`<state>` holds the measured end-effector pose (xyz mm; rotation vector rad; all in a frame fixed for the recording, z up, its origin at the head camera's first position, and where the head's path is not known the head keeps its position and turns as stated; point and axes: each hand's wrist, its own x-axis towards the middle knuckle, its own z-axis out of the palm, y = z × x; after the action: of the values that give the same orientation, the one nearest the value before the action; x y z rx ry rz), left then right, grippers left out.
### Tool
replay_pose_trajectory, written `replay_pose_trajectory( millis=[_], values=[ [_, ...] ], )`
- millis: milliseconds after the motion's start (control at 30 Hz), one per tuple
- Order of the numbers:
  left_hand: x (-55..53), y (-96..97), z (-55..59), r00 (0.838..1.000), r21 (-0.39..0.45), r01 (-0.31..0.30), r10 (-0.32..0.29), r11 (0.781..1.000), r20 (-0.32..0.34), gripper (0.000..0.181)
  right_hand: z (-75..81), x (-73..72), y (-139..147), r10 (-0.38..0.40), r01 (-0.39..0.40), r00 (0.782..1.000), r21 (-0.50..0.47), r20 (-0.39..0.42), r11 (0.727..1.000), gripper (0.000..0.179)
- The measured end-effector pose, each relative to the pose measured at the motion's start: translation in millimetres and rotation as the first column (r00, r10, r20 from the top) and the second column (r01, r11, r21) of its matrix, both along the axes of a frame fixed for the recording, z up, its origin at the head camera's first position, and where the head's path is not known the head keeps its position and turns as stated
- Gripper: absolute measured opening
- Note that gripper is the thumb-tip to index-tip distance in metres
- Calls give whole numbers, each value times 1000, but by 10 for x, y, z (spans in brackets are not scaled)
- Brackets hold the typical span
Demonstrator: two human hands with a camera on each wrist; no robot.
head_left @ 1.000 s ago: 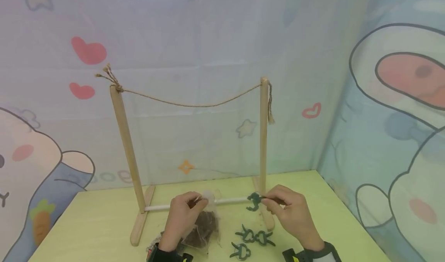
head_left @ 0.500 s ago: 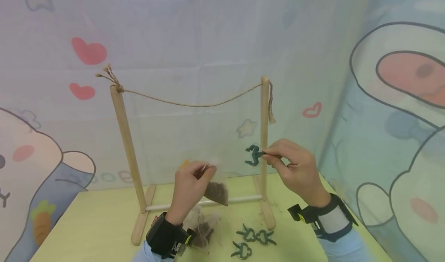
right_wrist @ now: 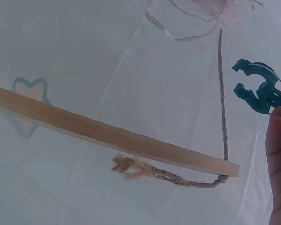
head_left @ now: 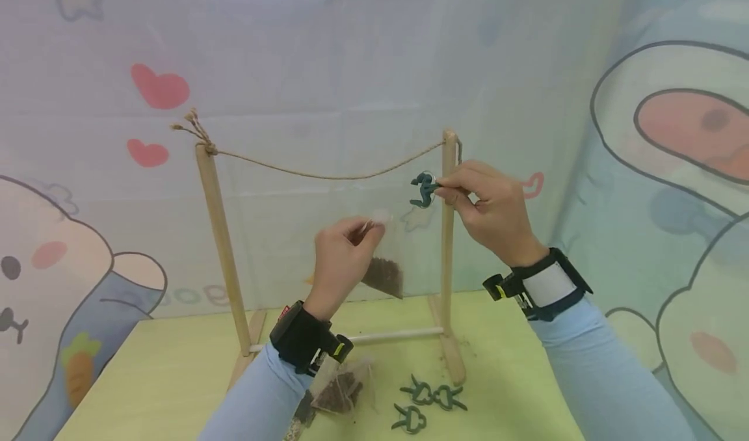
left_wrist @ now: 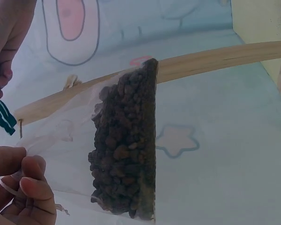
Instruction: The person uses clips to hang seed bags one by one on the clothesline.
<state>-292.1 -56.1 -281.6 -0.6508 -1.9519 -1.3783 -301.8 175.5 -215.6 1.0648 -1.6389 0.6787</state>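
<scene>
My left hand (head_left: pixel 348 252) pinches the gathered top of a sheer drawstring bag (head_left: pixel 383 276), which hangs below the rope. Brown pebble-like bits fill the bottom of this bag (left_wrist: pixel 124 145) in the left wrist view. To the right, my right hand (head_left: pixel 494 210) pinches the handles of a dark green plastic clip (head_left: pixel 426 190). The jaws of the clip (right_wrist: pixel 260 86) stand apart and point left in the head view. Both hands are raised in front of the rope (head_left: pixel 328 175), which sags between two wooden posts (head_left: pixel 447 246).
Several green clips (head_left: pixel 421 392) lie on the yellow table (head_left: pixel 503 363) at front right. Another sheer bag (head_left: pixel 339 389) of brown bits lies below my left forearm. A white rod (head_left: pixel 398 335) joins the feet of the stand. A printed cloth backdrop (head_left: pixel 328 70) hangs behind.
Both hands have risen from near the table toward the rope. My left hand has lifted the bag up and to the right; my right hand has carried the clip upward.
</scene>
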Motion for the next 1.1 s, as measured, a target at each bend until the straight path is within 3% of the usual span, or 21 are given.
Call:
replay_pose_trajectory(
  millis=[233, 533, 833, 1100],
  values=[
    [-118, 84, 186, 998, 7, -46, 46, 999, 34, 23, 269, -218, -63, -23, 24, 999, 48, -39, 999, 6],
    [-270, 199, 232, 996, -10, -57, 57, 998, 65, 28, 407, -344, -73, -78, 79, 997, 97, -18, 992, 5],
    [-360, 280, 189, 993, 3, -54, 53, 999, 105, 25, 341, -444, -28, -81, 68, 986, 95, 149, 993, 8],
    [-391, 309, 204, 990, 52, -42, 35, 998, 134, 22, 343, -413, -3, -61, 54, 923, 28, 380, 998, 10]
  ],
)
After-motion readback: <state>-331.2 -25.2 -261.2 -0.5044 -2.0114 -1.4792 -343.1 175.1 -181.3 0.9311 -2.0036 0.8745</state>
